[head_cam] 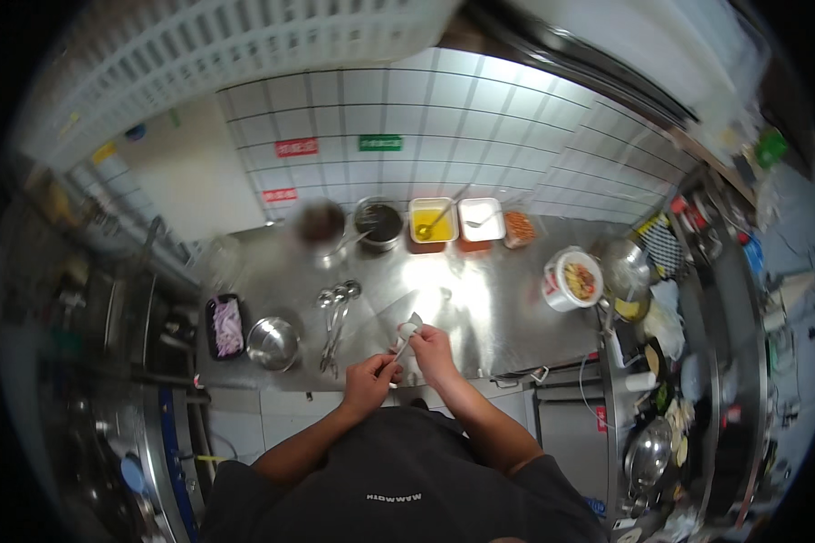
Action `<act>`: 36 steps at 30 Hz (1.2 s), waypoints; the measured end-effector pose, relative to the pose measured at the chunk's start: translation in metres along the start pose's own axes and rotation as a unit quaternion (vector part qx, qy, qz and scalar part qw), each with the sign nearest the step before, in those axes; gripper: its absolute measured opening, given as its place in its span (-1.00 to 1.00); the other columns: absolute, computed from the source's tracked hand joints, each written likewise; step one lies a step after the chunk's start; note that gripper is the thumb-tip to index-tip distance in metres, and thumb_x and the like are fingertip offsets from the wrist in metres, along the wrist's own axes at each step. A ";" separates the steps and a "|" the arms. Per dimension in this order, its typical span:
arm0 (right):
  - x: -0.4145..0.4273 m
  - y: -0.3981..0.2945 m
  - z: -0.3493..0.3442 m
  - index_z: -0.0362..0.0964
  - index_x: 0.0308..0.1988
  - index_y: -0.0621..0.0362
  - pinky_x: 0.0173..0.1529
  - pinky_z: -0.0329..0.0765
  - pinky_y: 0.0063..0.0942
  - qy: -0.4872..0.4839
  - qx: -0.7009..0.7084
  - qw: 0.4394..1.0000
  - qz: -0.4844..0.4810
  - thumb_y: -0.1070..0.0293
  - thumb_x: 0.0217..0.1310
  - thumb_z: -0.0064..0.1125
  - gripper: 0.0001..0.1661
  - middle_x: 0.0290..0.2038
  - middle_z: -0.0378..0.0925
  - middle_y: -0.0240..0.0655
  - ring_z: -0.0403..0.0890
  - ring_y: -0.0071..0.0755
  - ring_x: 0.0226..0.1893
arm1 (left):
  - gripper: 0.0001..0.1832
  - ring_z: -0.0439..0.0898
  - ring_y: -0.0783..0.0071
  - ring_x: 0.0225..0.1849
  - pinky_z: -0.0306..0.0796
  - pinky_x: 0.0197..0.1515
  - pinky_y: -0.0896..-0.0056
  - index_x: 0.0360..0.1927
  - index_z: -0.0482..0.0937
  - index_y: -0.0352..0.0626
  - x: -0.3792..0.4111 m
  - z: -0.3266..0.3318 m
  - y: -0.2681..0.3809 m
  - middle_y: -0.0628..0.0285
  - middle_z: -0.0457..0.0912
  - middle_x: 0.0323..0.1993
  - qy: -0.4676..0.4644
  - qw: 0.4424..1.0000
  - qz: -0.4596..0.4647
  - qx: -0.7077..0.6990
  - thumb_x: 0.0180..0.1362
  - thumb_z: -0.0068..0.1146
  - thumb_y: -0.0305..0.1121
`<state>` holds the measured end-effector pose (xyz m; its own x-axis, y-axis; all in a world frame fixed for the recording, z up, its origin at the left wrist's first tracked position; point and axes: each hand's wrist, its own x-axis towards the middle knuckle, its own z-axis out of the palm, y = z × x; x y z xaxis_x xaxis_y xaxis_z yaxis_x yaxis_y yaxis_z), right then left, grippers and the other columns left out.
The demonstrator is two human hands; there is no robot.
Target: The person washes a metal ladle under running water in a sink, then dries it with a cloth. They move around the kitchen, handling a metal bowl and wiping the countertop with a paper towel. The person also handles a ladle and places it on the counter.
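Observation:
Both hands meet over the front edge of the steel worktable (516, 339). My left hand (369, 382) is closed around the handle of a thin utensil (401, 351) that slants up to the right. In my right hand (432, 347), the fingertips pinch a small whitish item (409, 330) at the utensil's upper end; what it is I cannot tell. A dark, pointed tip shows just above it. Left of the hands lie several metal ladles (339, 296), side by side. Further left are a steel bowl (273, 344) and a black tray of shredded purple onion (227, 328).
Along the tiled wall stand a pot of dark liquid (378, 223), a tub of yellow oil (432, 225), a tub of white contents (481, 220) and a bag of reddish-brown bits (519, 229). A white bucket (573, 279) stands right; a cluttered shelf lies beyond it.

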<state>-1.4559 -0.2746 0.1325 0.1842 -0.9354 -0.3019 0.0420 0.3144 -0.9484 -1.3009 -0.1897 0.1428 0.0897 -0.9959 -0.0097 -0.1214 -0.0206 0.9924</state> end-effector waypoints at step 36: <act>-0.001 -0.054 0.181 0.50 0.06 0.34 -0.18 0.68 -0.42 -0.187 -0.124 0.971 -0.088 0.56 0.40 -0.04 -0.69 -0.26 0.70 -0.21 0.73 -0.37 -0.27 | -0.82 0.71 0.56 -0.16 0.60 -0.07 0.48 0.00 0.68 -0.31 -0.059 -0.111 -0.001 0.21 0.78 -0.21 0.218 0.953 -0.065 -0.199 0.42 0.15 -0.48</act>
<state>-1.2805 -0.2614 0.2015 0.5410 -0.8323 -0.1211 -0.1236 0.0638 -0.9903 -1.1960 -0.1212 0.1563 0.4906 -0.8545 -0.1706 0.2955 -0.0210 0.9551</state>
